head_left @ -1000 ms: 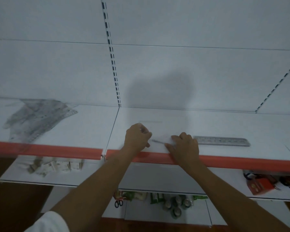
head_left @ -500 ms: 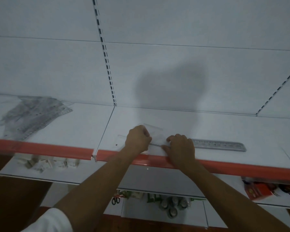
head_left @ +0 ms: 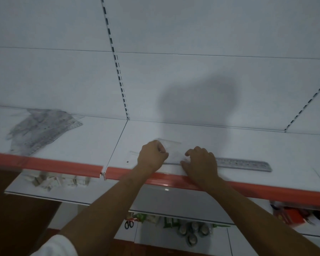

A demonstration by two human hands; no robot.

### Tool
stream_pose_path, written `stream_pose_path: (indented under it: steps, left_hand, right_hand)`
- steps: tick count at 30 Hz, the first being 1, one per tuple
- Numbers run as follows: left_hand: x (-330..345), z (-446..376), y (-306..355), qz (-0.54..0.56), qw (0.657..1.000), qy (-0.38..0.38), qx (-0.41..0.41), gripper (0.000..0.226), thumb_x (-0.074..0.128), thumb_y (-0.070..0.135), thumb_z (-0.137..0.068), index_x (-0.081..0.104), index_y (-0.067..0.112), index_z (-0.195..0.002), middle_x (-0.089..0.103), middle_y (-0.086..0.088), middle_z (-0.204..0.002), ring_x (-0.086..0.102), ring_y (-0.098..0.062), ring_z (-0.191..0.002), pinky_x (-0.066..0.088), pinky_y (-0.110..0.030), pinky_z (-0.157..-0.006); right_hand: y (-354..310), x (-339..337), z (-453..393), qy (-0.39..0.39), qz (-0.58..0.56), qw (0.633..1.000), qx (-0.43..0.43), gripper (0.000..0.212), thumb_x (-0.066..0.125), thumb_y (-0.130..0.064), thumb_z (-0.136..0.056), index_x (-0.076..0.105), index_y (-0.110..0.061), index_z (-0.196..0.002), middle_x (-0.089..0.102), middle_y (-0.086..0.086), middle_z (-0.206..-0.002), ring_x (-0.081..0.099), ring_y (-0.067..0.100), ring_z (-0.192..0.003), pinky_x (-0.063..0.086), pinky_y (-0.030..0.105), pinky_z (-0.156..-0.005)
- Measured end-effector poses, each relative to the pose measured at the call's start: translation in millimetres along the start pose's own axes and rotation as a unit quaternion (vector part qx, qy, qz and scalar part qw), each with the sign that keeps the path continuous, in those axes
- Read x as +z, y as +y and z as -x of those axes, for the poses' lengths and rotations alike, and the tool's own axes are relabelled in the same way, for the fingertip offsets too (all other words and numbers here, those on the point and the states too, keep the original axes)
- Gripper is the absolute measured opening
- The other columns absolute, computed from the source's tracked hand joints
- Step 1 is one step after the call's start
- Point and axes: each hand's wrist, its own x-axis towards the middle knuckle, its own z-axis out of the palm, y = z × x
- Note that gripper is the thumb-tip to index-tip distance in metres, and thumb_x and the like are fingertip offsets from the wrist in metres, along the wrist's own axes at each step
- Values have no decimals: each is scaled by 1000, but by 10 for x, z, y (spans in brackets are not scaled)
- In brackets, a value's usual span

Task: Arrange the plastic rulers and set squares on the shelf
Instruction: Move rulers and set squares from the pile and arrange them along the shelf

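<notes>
A clear plastic set square [head_left: 171, 150] lies flat on the white shelf [head_left: 266, 145] between my hands. My left hand [head_left: 151, 157] has curled fingers that grip its left part. My right hand [head_left: 199, 161] rests on its right part with bent fingers, covering the left end of a long clear ruler [head_left: 244, 164] that runs right along the shelf front. A loose pile of clear rulers and set squares [head_left: 42, 128] lies on the left shelf section.
An orange strip [head_left: 266, 191] edges the shelf front. A slotted upright [head_left: 116, 60] splits the back wall. Lower shelves hold small boxes [head_left: 57, 181], scissors [head_left: 129, 224], tape rolls [head_left: 192, 231] and red packs [head_left: 292, 216].
The set square has come up slightly toward the back of the shelf between my hands, and its far edge now shows above my left hand. The view has shifted right.
</notes>
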Motion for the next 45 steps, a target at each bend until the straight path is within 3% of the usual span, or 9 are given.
stream_pose_path:
  steps: [5,8,11,16,19,24,31,40,45]
  left_hand:
    - [-188,-47,-60,2,1000,-25,17,16,75,23,-76,63,20,-68,64,8,-78,60,-8,-75,43,-16,-63]
    - [-298,-32,-101,16,998,-57,33,14,78,23,-74,68,15,-71,69,5,-83,65,-10,-78,49,-18,-68]
    - [-438,30,-161,27,997,-62,46,17,79,20,-74,63,20,-68,66,5,-82,62,-10,-76,47,-19,-69]
    - [-720,139,-449,84,996,23,-16,35,81,23,-74,57,16,-98,61,0,-83,55,-6,-65,43,-15,-55]
    - [-844,212,-666,89,993,75,-29,32,80,18,-75,59,16,-99,64,0,-81,56,1,-54,41,-9,-49]
    - [-872,293,-892,-7,996,73,-41,15,74,17,-79,65,19,-90,64,5,-82,58,-10,-71,43,-18,-63]
    - [-836,311,-934,-73,994,71,-47,22,70,21,-81,67,14,-102,61,1,-99,59,-15,-90,50,-30,-83]
    - [-814,282,-925,-120,989,64,-56,23,71,22,-80,72,10,-99,65,-5,-102,61,-19,-94,49,-27,-83]
    - [-796,243,-851,-156,985,36,-63,13,70,17,-81,75,6,-83,71,-10,-91,66,-23,-85,54,-31,-78]
  right_hand:
    - [-57,-148,-142,88,-85,991,-61,40,65,-34,-85,59,-18,-121,61,2,-110,55,22,-103,40,35,-86]
    - [-185,-173,-252,58,-84,986,-128,45,66,-32,-85,57,-21,-128,60,1,-116,51,23,-107,38,34,-87]
    - [-355,-132,-307,46,-114,979,-161,37,67,-30,-86,63,-19,-121,66,-1,-105,55,22,-100,35,32,-81]
    - [-599,-3,-326,46,-98,982,-157,34,62,-37,-89,67,-19,-116,69,-1,-99,57,21,-97,41,36,-86]
    - [-735,94,-328,5,-86,986,-142,38,56,-43,-91,62,-22,-123,66,-3,-109,53,19,-107,37,34,-93]
    - [-898,267,-309,-22,-45,988,-149,40,56,-46,-91,60,-25,-125,60,-2,-120,49,18,-112,34,32,-92]
    - [-974,327,-343,-44,-18,987,-152,41,54,-47,-91,60,-25,-126,60,-2,-117,48,18,-110,34,32,-90]
    - [-924,333,-380,-59,-21,985,-158,31,51,-37,-94,63,-26,-120,61,-4,-116,49,16,-109,32,32,-89]
    - [-919,362,-374,-55,-28,985,-162,26,50,-30,-95,65,-27,-117,61,-5,-113,50,15,-106,31,30,-86]
